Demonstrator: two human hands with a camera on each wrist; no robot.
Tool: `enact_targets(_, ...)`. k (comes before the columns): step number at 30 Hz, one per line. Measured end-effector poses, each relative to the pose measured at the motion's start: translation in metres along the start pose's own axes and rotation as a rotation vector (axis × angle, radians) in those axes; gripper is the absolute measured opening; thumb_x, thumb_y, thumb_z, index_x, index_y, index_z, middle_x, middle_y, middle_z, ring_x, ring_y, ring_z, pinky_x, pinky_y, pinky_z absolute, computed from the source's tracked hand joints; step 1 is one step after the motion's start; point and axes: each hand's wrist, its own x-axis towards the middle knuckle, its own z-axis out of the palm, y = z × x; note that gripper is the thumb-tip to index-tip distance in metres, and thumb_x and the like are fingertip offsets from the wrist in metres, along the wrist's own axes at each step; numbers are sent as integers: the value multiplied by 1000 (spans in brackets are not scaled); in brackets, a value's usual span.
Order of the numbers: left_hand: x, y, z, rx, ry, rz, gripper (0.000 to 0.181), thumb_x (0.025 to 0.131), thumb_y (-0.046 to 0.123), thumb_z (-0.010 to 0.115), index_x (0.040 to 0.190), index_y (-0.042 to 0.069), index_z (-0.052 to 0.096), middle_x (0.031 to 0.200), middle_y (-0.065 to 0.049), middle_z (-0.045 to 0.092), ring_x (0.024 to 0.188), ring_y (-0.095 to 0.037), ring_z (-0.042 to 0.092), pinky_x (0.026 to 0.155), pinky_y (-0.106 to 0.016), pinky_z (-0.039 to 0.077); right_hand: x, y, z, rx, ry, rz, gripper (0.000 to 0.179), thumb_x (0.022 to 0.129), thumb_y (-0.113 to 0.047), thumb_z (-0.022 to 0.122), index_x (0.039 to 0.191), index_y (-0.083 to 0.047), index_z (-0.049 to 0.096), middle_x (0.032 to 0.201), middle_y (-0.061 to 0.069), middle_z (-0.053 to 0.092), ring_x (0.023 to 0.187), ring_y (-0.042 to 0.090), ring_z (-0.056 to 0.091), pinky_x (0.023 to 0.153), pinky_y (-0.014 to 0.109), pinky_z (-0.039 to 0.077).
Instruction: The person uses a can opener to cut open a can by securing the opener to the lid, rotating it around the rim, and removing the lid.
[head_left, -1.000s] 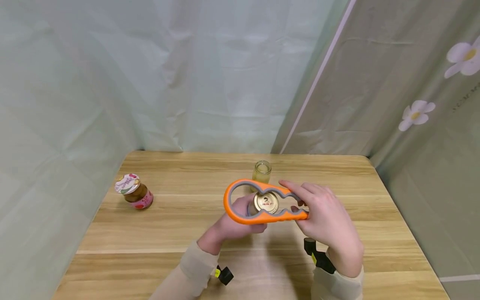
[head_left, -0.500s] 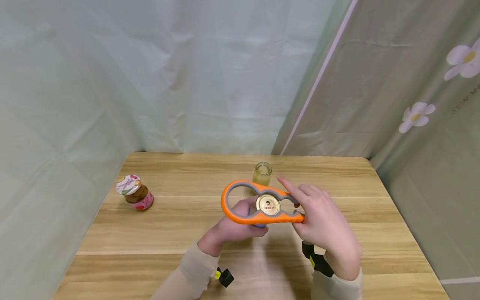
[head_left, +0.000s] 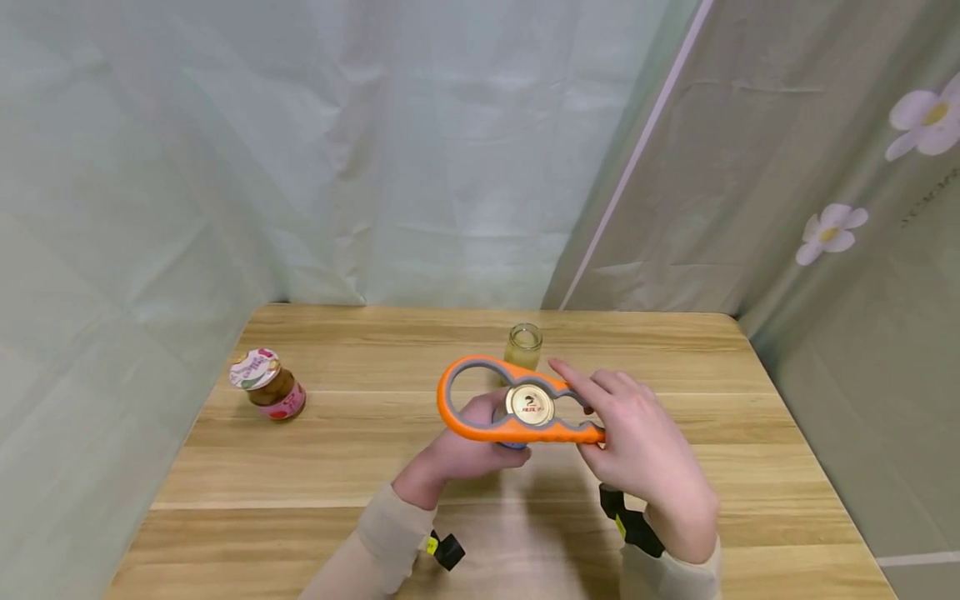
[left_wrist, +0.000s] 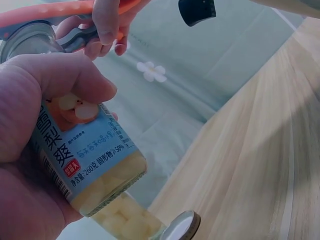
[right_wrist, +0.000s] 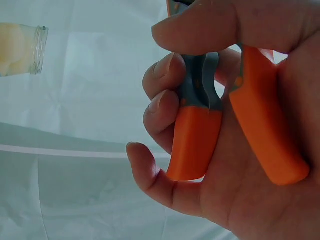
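Note:
My left hand (head_left: pixel 465 450) grips a glass jar (left_wrist: pixel 95 145) with a blue label and pale fruit pieces inside, held above the table. Its gold lid (head_left: pixel 529 404) faces up, within the grey toothed inner edges of an orange jar opener (head_left: pixel 487 433). The right hand (head_left: pixel 641 437) holds that opener by its two handles, fingers and thumb curled round them. In the right wrist view the orange handle ends (right_wrist: pixel 195 142) stand apart. Whether the opener's teeth press tightly on the lid I cannot tell.
Behind the hands stands a lidless glass jar (head_left: pixel 523 346) with pale contents. A loose lid (left_wrist: pixel 182 227) shows beside it in the left wrist view. At the left of the wooden table (head_left: pixel 375 417) a pink-labelled jar (head_left: pixel 281 396) stands with its lid on. Curtains (head_left: pixel 465 167) hang behind.
Both hands keep their hold. The opener and right hand have shifted slightly left, and the lid now sits more squarely between the opener's inner curves. The jars on the table have not moved.

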Motion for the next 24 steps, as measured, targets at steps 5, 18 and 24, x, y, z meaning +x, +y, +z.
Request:
enact_targets(5,-1,-1,-2,-8,5,-33,54,83,-7,74,132,14,66,101,1,66,82,-15,58,81,-30,49,1,0,1,-4,17,-13,86,73,1,77,153,-25,61,82,-10,52,75,12,52,76,40,48)
enact_targets(18,-2,3,-2,-4,0,-30,52,84,-4,77,132,12,67,109,0,67,93,-17,58,85,-31,48,2,0,0,-8,50,-42,76,74,-3,84,145,-26,69,70,-16,41,57,3,38,51,23,38)
enact_targets(24,-3,4,-2,-10,-9,-75,52,84,-3,76,132,13,66,109,0,68,88,-15,60,80,-30,51,2,-1,0,-37,65,-37,72,75,-6,85,142,-27,71,71,-17,44,57,3,39,49,23,37)
